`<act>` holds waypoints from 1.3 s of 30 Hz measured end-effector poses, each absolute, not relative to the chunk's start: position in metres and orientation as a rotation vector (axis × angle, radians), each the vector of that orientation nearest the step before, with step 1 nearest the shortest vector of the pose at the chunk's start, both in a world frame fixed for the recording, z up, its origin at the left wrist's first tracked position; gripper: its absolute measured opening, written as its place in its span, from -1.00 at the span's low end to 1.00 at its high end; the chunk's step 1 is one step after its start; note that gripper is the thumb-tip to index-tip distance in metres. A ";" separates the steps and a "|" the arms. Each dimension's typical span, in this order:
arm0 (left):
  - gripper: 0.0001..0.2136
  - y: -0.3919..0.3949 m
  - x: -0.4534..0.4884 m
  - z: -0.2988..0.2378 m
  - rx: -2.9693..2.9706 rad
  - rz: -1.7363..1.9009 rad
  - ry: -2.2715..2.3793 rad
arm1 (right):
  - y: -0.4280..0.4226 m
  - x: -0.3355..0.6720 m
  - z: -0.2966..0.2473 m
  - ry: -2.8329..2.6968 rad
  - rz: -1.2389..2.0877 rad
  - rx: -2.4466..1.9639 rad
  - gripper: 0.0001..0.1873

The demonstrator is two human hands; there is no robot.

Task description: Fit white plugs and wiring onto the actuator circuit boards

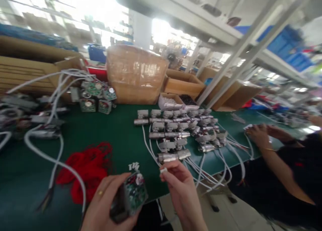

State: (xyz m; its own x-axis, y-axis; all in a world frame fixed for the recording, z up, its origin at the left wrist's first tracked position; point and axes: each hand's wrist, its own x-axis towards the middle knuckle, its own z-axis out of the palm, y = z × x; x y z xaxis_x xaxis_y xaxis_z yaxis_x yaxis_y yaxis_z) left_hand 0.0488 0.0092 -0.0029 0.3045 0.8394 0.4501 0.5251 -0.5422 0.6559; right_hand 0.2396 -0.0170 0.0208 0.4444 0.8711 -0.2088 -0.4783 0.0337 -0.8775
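Observation:
My left hand (105,204) is wrapped round a dark housing with a green circuit board (136,194) on its near face. White and red parts show on that board. Between the thumb and fingertips of my right hand (179,187) is a small white connector (163,170), held a little to the right of the board. A few similar white pieces (133,166) lie on the green table (123,130) just past the housing. A heap of red wires (88,172) lies left of my left hand.
Rows of metal valve assemblies (173,135) with white cables stand ahead. More boards (94,95) and cabled units (45,120) occupy the left. Cardboard boxes (136,75) line the back. At right, a co-worker's hands (260,135) work at the same table.

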 end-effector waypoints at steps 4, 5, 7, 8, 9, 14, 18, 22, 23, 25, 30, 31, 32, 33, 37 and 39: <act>-0.53 0.005 0.055 0.005 2.236 1.014 1.194 | -0.031 0.239 0.012 -0.232 1.193 -1.045 -0.63; -0.52 0.005 0.059 0.007 2.237 1.025 1.195 | -0.033 0.237 0.011 -0.199 1.213 -1.035 -0.63; -0.50 0.004 0.067 0.009 2.234 1.038 1.199 | -0.037 0.235 0.009 -0.165 1.242 -1.017 -0.64; -0.50 0.003 0.069 0.009 2.232 1.038 1.199 | -0.038 0.234 0.008 -0.161 1.253 -1.011 -0.65; -0.50 0.002 0.071 0.010 2.228 1.038 1.200 | -0.039 0.233 0.007 -0.162 1.262 -1.005 -0.66; -0.45 -0.002 0.073 0.011 2.184 1.045 1.222 | -0.041 0.227 0.003 -0.253 1.222 -1.038 -0.73; -0.46 -0.004 0.076 0.010 2.158 1.069 1.251 | -0.046 0.218 0.002 -0.443 1.065 -1.159 -0.76; -0.52 -0.007 0.077 0.008 2.133 1.086 1.283 | -0.048 0.208 0.000 -0.641 0.852 -1.227 -0.84; -0.54 -0.008 0.077 0.008 2.119 1.091 1.290 | -0.049 0.205 0.000 -0.670 0.805 -1.237 -0.87; -0.58 -0.010 0.078 0.006 2.102 1.110 1.303 | -0.049 0.200 -0.001 -0.692 0.734 -1.257 -0.92; -0.64 -0.012 0.084 0.000 2.197 1.145 1.334 | -0.049 0.195 -0.004 -0.652 0.695 -1.285 -0.94; -0.64 -0.012 0.086 -0.001 2.227 1.143 1.334 | -0.050 0.196 -0.004 -0.636 0.706 -1.284 -0.94; -0.64 -0.012 0.087 -0.002 2.254 1.140 1.337 | -0.050 0.196 -0.004 -0.616 0.724 -1.279 -0.93; -0.63 -0.012 0.088 -0.002 2.278 1.134 1.343 | -0.050 0.197 -0.004 -0.595 0.747 -1.271 -0.92; -0.65 -0.012 0.092 0.000 2.335 1.100 1.382 | -0.050 0.200 -0.002 -0.565 0.817 -1.270 -0.91; -0.62 -0.012 0.094 0.002 2.363 1.083 1.400 | -0.050 0.201 -0.001 -0.567 0.810 -1.287 -0.91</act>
